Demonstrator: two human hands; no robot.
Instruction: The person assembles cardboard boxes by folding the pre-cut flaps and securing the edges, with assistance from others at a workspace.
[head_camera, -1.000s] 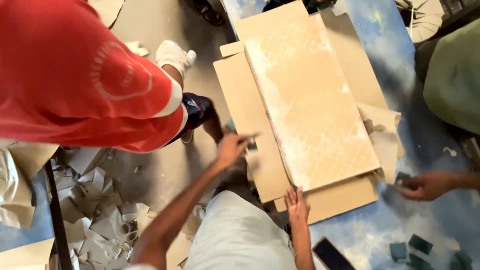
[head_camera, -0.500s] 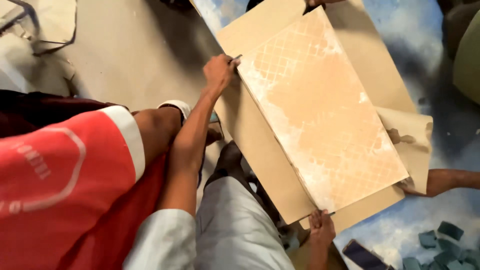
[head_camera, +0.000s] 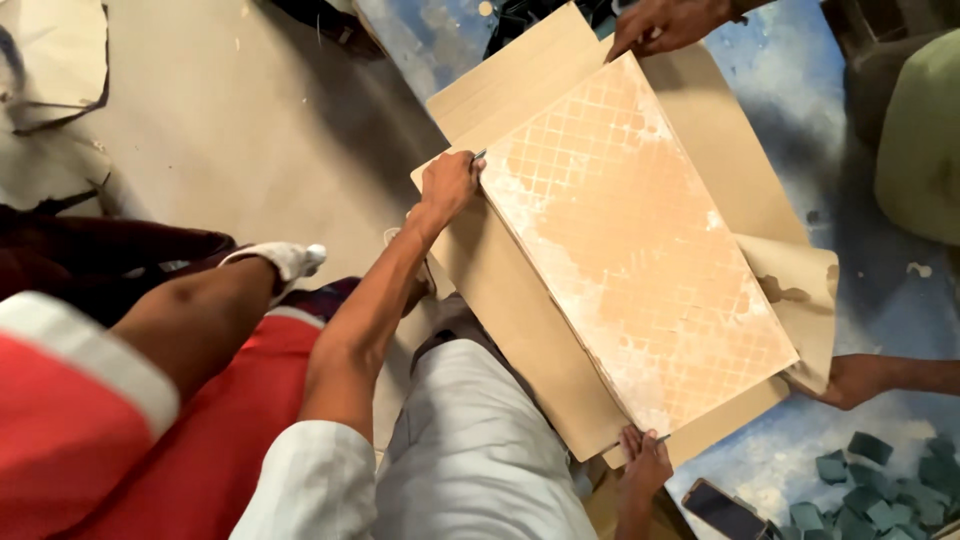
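On a paint-stained blue floor (head_camera: 800, 130), a peach tile (head_camera: 630, 240) with a diamond grid lies on flattened cardboard (head_camera: 520, 310). Left hand (head_camera: 447, 185) grips a slim tool at the tile's far-left corner. Right hand (head_camera: 645, 465) pinches the near corner; co-workers' hands hold the other edges.

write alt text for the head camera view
Seen from above, the left hand and right hand grip opposite corners of a large tile lying on cardboard. Other people's hands hold the far edges.
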